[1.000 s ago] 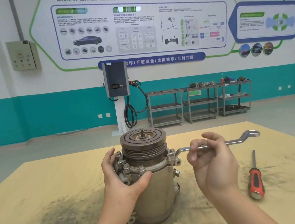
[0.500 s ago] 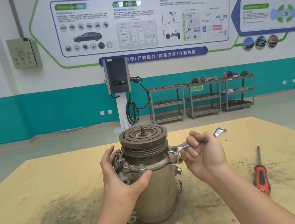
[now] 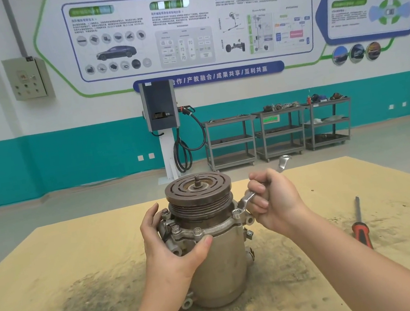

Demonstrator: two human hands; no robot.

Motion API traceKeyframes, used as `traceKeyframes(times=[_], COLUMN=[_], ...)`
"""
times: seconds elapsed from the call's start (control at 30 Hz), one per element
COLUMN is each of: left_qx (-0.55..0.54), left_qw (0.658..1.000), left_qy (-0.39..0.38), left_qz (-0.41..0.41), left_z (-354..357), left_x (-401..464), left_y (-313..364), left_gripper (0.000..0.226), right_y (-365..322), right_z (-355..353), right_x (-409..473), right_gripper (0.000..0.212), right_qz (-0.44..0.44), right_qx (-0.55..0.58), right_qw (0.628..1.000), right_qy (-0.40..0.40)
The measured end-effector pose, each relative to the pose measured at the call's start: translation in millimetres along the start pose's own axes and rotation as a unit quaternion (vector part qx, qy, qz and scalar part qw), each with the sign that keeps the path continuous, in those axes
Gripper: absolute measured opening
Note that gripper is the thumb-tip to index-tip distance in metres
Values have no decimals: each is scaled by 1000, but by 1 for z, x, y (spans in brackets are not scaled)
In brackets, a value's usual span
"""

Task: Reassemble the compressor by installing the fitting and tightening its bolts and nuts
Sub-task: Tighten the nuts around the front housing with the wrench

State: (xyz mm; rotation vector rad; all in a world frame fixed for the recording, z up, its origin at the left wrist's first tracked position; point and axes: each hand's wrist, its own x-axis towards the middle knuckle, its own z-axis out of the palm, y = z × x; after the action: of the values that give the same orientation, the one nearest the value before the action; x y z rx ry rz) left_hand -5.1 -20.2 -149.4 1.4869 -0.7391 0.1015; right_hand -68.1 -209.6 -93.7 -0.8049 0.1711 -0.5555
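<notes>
The compressor [image 3: 220, 264] stands upright on the yellow table [image 3: 53, 262], its brown ribbed pulley [image 3: 199, 195] on top. A grey flange with several bolts [image 3: 197, 231] rings its upper body. My left hand [image 3: 167, 245] wraps the compressor's left side, thumb pressed on the front below the flange. My right hand [image 3: 274, 200] grips a silver ring wrench [image 3: 246, 200], whose ring end sits on the bolt at the flange's right side [image 3: 236, 214]. The wrench's far end [image 3: 283, 162] sticks up and away behind my fist.
A red-and-black-handled screwdriver [image 3: 360, 227] lies on the table to the right. Dark grime stains the tabletop around the compressor. Beyond the table are an open floor, a charging post [image 3: 163, 124] and three grey shelf carts [image 3: 278, 132] against the wall.
My right hand has swung the wrench handle around the bolt, from pointing right to pointing away and up. The left hand keeps its hold on the compressor.
</notes>
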Motion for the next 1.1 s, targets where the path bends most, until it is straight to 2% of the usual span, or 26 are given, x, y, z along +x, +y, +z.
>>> traceKeyframes(times=[0.2, 0.3, 0.37, 0.43, 0.5, 0.57, 0.63, 0.7, 0.73, 0.77, 0.87, 0.97, 1.03, 1.1], left_qx=[7, 5, 8, 10, 12, 12, 13, 14, 11, 6, -7, -7, -6, -5], left_qw=[1000, 1000, 1000, 1000, 1000, 1000, 1000, 1000, 1000, 1000, 1000, 1000, 1000, 1000], left_qy=[4, 5, 8, 13, 16, 17, 17, 16, 16, 16, 12, 6, 6, 5], left_qz=[-3, -1, 1, 1, 2, 4, 4, 5, 6, 6, 2, 0, 2, 3], left_z=[0, 1, 1, 1, 2, 2, 1, 1, 1, 1, 2, 2, 2, 2], left_x=[0, 0, 1, 0, 0, 0, 0, 0, 0, 0, 0, 1, 0, 0], left_y=[-2, -3, -2, -2, -2, -2, -3, -3, -3, -3, -3, -1, 0, 1], left_gripper=[93, 92, 91, 91, 91, 92, 93, 94, 94, 93, 92, 89, 89, 89], right_y=[15, 18, 26, 40, 55, 64, 64, 60, 56, 50, 31, 11, 3, 1], right_z=[-16, -18, -21, -22, -17, -8, -1, 1, 1, 3, 10, 6, -1, -7], right_x=[-19, -38, -56, -74, -85, -87, -86, -84, -84, -85, -84, -67, -55, -46], right_gripper=[16, 20, 18, 16, 17, 13, 5, 15, 21, 22, 14, 14, 14, 13], right_qz=[-70, -142, -236, -352, -454, -507, -551, -585, -589, -581, -501, -335, -243, -180], right_qx=[85, 59, -1, -107, -256, -380, -446, -469, -461, -432, -299, -141, -45, -4], right_qw=[993, 987, 971, 930, 854, 774, 702, 654, 656, 683, 811, 931, 968, 982], right_qy=[31, 35, 29, 20, 4, -13, -65, -101, -106, -102, -46, 30, 53, 52])
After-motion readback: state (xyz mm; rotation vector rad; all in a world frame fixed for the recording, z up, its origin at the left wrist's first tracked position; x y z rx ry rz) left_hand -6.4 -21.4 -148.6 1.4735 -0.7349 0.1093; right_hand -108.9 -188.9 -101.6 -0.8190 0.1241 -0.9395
